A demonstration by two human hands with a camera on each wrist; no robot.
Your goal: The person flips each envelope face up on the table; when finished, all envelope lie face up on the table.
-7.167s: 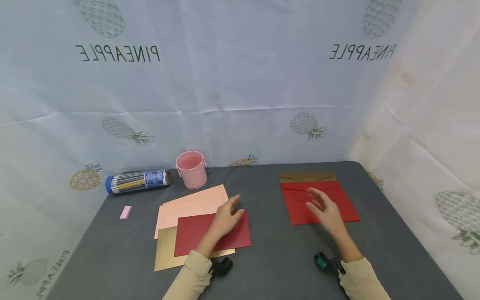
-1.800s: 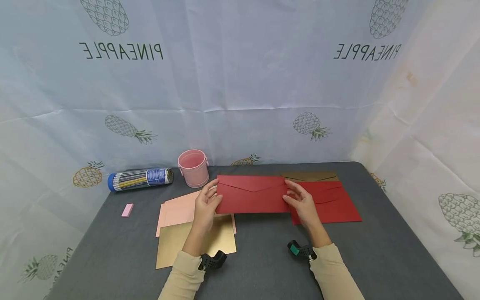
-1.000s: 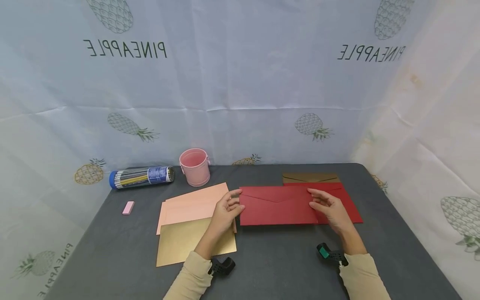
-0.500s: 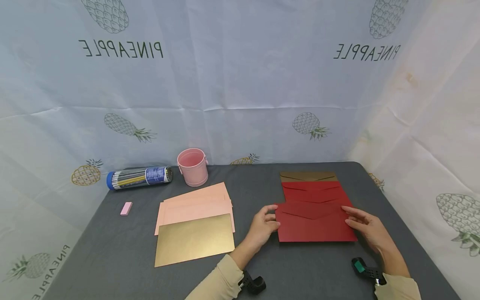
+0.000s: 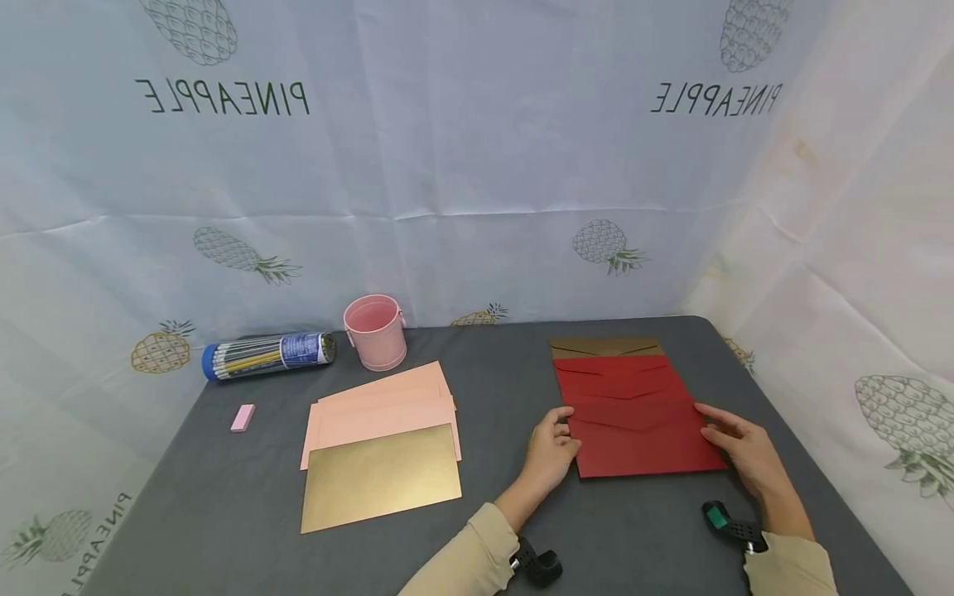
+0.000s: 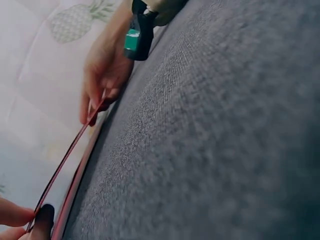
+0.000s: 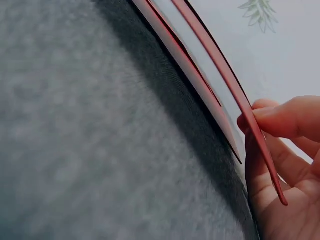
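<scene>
Both hands hold a red envelope (image 5: 648, 451) by its short sides, flap side up, at the right of the table. My left hand (image 5: 550, 454) pinches its left edge between thumb and fingers; my right hand (image 5: 751, 451) pinches the right edge. Beneath its far part lie more red envelopes (image 5: 613, 366), with a brown-gold envelope (image 5: 604, 346) showing farthest back. In the right wrist view the held envelope (image 7: 232, 82) stands slightly above another red envelope (image 7: 192, 85), a narrow gap between them. The left wrist view shows it edge-on, fingers (image 6: 15, 215) at its near end.
On the left of the dark grey table (image 5: 224, 497) lie a plain gold rectangle (image 5: 382, 480) and overlapping peach-pink rectangles (image 5: 380, 414). Behind them stand a pink bucket (image 5: 376, 335) and a lying tube of pencils (image 5: 268, 356). A pink eraser (image 5: 242, 418) sits far left.
The red envelope first lay plain side up on the gold rectangle. Both hands lifted it, flap side now showing, carried it right and lowered it over the front of the red envelopes.
</scene>
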